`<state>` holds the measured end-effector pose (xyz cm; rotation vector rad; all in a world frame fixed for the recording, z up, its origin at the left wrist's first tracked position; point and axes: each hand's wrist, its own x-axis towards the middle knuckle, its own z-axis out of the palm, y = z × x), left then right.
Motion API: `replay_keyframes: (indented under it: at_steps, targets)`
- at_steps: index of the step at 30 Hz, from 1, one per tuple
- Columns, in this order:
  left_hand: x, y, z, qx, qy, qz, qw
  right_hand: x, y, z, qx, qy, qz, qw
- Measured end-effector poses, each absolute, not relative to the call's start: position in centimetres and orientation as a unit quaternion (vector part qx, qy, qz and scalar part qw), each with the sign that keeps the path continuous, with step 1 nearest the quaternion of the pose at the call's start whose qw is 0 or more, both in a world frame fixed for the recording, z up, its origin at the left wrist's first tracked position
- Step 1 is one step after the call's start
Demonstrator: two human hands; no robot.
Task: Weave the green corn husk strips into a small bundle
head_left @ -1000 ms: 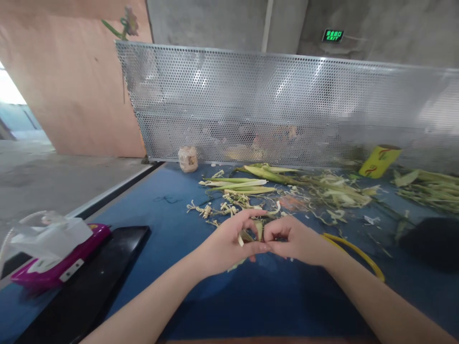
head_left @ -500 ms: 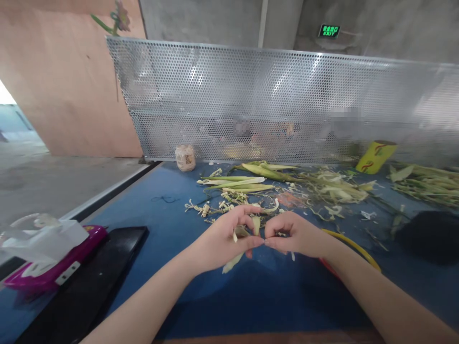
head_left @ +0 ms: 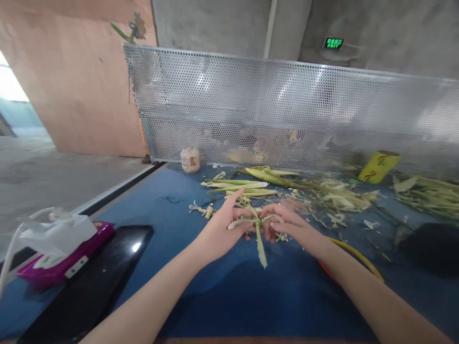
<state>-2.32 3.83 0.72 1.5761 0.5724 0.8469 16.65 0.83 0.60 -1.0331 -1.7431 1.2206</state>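
Over the blue table point(head_left: 222, 296), my left hand point(head_left: 224, 224) and my right hand point(head_left: 287, 227) meet fingertip to fingertip. Both pinch a small bundle of pale green leaf strips point(head_left: 256, 224). One strip hangs down towards me from between the fingers, and another sticks out sideways under my left thumb. Just beyond the hands lie loose leaf scraps point(head_left: 202, 209) and several long green leaves point(head_left: 240, 184).
A perforated metal screen point(head_left: 287, 110) closes off the far side. A small jar point(head_left: 190, 160) and a yellow can point(head_left: 379, 167) stand by it. At the left lie a black tablet point(head_left: 93, 282) and a magenta box point(head_left: 57, 260) of tissues. A yellow hoop point(head_left: 355, 255) lies right.
Both hands have moved a little farther from me. The leaf strips have been spread out, and one strip now hangs straight down between the hands.
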Motion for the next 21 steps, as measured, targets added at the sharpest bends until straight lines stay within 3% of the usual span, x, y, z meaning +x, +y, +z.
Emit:
replay_keyframes:
  at_steps: [7, 21]
  targets:
    - [-2.5, 4.2, 0.5, 0.707, 0.313, 0.375, 0.512, 16.6, 1.1, 0.3, -0.485, -0.71, 0.368, 0.355]
    - [-2.2, 3.5, 0.7, 0.698, 0.277, 0.394, 0.53, 15.2, 1.2, -1.3, -0.388, -0.628, 0.555, 0.383]
